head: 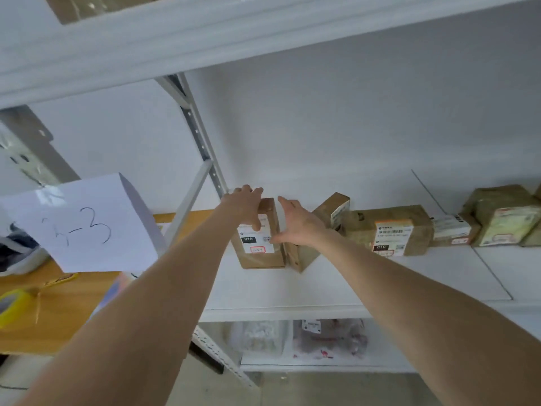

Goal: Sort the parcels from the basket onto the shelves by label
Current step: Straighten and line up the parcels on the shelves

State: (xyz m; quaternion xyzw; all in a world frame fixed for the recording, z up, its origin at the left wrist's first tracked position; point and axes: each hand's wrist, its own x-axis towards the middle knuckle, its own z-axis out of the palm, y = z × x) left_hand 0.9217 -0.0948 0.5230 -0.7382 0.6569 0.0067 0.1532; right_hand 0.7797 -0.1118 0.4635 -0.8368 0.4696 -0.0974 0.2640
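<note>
A brown cardboard parcel (pixel 260 253) with a white label marked 010 stands upright at the left end of the white shelf (pixel 292 291). My left hand (pixel 244 208) grips its top left corner, fingers curled over the top and thumb on the front. My right hand (pixel 292 221) is beside the parcel's right edge with fingers straight, the thumb touching the label. Just right of it a second brown parcel (pixel 301 257) leans behind my right wrist.
More parcels line the back of the shelf to the right: a tilted small box (pixel 336 209), a long brown box (pixel 392 230), a flat one (pixel 452 230) and a taped bundle (pixel 503 221). A paper sign (pixel 85 227) reading 2-3 hangs at left. Bagged parcels (pixel 328 338) lie on the lower shelf.
</note>
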